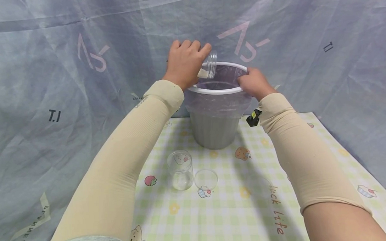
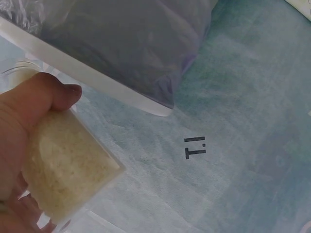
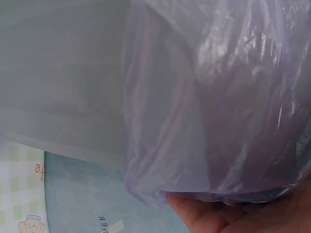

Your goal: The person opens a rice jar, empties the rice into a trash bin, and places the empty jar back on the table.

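My left hand point(image 1: 186, 64) grips a clear jar point(image 1: 212, 65) tipped on its side, its mouth over the left of the bin's white rim point(image 1: 219, 92). Pale rice-like grains point(image 2: 73, 160) fill much of the jar in the left wrist view. The grey trash bin point(image 1: 215, 128) stands upright, lined with a thin purplish plastic bag point(image 1: 218, 102) folded over the outside. On the bin's right side, my right hand point(image 1: 257, 82) holds the rim, thumb and fingers about it. From the right wrist view, the fingertips lie against the bag point(image 3: 165, 121).
A second clear jar point(image 1: 182, 179) stands on the checked tablecloth point(image 1: 228, 211) in front of the bin. Beside it lies a clear round lid point(image 1: 206, 180). Grey-blue cloth point(image 1: 114, 66) hangs close behind the bin and along both sides.
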### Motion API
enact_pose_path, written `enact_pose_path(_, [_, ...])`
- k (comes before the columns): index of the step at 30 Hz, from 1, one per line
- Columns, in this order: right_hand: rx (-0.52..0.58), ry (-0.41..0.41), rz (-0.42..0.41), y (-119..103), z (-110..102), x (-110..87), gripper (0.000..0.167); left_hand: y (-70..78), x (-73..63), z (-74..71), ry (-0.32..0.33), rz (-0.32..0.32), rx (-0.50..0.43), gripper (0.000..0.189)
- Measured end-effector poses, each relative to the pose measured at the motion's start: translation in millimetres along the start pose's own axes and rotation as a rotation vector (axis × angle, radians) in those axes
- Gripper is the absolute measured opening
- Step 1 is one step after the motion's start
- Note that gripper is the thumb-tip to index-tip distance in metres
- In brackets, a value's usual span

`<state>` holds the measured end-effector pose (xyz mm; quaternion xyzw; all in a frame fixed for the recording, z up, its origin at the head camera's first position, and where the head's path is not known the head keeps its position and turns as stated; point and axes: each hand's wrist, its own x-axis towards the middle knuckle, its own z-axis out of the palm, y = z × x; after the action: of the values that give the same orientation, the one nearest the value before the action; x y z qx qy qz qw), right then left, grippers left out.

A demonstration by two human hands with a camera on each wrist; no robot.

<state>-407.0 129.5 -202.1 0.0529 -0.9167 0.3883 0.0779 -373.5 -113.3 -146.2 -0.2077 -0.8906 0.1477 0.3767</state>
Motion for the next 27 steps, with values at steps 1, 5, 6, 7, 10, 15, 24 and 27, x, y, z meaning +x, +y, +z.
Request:
enact_pose_path(1, [0.002,0.001,0.0,0.0,0.1,-0.1,0.061,0.1,0.2,0.1,-0.001,0.001,0.002,0.073])
enact_pose_path(5, [0.005,0.007,-0.007,0.5,1.0,0.0,0.058,0.6,0.3,0.8,-0.002,0.006,0.003,0.072])
enact_pose_path(6, [0.004,0.008,-0.009,0.7,1.3,0.1,0.058,0.8,0.3,1.0,-0.001,0.007,0.003,0.071])
enact_pose_path(7, [0.003,0.01,-0.01,0.9,1.6,0.2,0.057,1.0,0.2,1.1,0.0,0.008,0.005,0.071])
enact_pose_path(10, [0.003,0.012,-0.009,1.2,2.1,0.4,0.057,1.2,0.4,0.6,0.002,0.01,0.01,0.071])
enact_pose_path(15, [0.003,0.016,-0.01,0.9,2.7,0.9,0.056,1.4,0.8,-1.8,-0.01,0.01,0.025,0.073])
enact_pose_path(24, [-0.001,0.012,0.003,0.6,4.0,1.1,0.059,1.3,0.2,-2.2,0.01,0.007,0.034,0.068])
enact_pose_path(27, [0.009,0.003,0.005,-0.4,3.8,0.0,0.062,1.6,0.5,-2.8,0.014,0.005,0.036,0.065])
